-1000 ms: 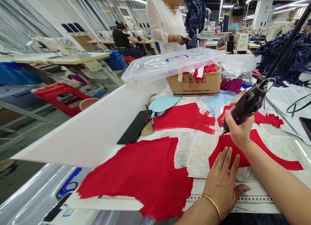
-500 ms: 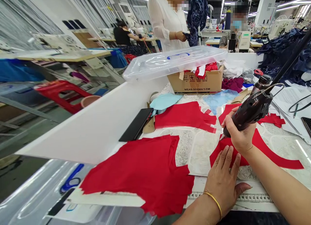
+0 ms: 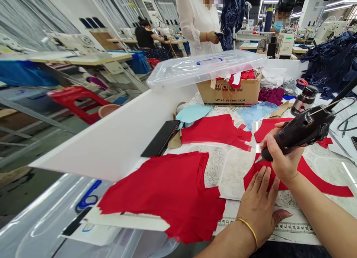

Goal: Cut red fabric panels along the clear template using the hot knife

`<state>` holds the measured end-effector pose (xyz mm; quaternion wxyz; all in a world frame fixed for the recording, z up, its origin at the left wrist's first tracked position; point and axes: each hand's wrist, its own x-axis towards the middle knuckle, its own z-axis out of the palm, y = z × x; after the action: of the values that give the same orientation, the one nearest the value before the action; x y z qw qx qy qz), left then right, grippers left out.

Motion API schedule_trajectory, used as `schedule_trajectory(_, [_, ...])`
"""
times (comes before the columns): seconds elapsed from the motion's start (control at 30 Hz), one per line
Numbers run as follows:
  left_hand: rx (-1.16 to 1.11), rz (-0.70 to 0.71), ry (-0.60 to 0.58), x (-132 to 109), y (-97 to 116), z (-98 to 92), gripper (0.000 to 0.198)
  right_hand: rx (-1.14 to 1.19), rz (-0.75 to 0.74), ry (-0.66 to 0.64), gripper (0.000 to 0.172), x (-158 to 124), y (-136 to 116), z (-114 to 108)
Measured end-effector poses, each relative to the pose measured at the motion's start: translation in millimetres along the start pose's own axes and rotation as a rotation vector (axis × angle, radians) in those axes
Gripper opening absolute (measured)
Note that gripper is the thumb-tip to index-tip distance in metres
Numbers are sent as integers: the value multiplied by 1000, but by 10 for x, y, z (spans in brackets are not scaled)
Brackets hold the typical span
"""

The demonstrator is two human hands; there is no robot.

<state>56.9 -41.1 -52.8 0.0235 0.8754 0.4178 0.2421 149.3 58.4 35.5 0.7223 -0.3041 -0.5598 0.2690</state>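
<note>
My right hand is shut around a black electric hot knife, whose thin metal tip sits at the edge of a red fabric piece. That piece lies on a white printed pattern sheet. My left hand rests flat, fingers spread, on the fabric's lower edge and the sheet. A long red curved strip runs right from under my right hand. Further red cut pieces lie to the left and ahead.
A cardboard box with red cloth sits under a clear plastic lid. A black phone, pale blue fabric, blue mesh, a dark jar and a tape measure are nearby. Co-workers stand beyond.
The camera view has drifted, moving everything slightly up and right. The hot knife's rear end has swung right and lowered, uncovering the jar. My left hand stays pressed down.
</note>
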Motion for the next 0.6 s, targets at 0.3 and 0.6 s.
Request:
schedule_trajectory(0.3, [37,-7,-11,26,25,-8,81,6,102,-44,16,-28,-13,13])
schedule_trajectory(0.6, [-60,-53,24,29,52,18,80,152,132,-74,23,-121,-185,122])
